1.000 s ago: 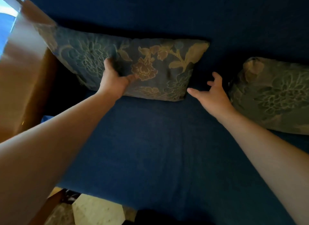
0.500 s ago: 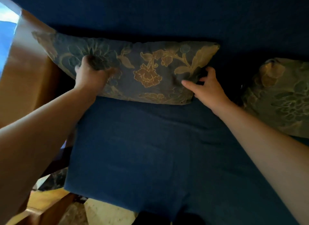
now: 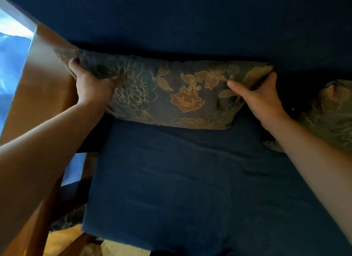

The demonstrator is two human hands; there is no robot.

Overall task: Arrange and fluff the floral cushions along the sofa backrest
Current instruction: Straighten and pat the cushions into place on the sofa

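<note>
Leaning against the dark blue sofa backrest [image 3: 190,23], the long rectangular floral-patterned fabric cushion [image 3: 171,92] runs left to right across the blue seat [image 3: 181,179], one hand at each short end. The left hand [image 3: 91,86] is clenched on its left end by the wooden armrest [image 3: 43,80]; the right hand [image 3: 261,95] pinches the right corner, nearer a second floral cushion [image 3: 331,111] lying just beyond

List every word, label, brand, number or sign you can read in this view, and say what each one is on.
None: no readable text shows anywhere in this view.
The floral cushion held by the left hand and right hand bears only a woven flower pattern.
The second cushion and the blue sofa seat show no tag or label.
</note>
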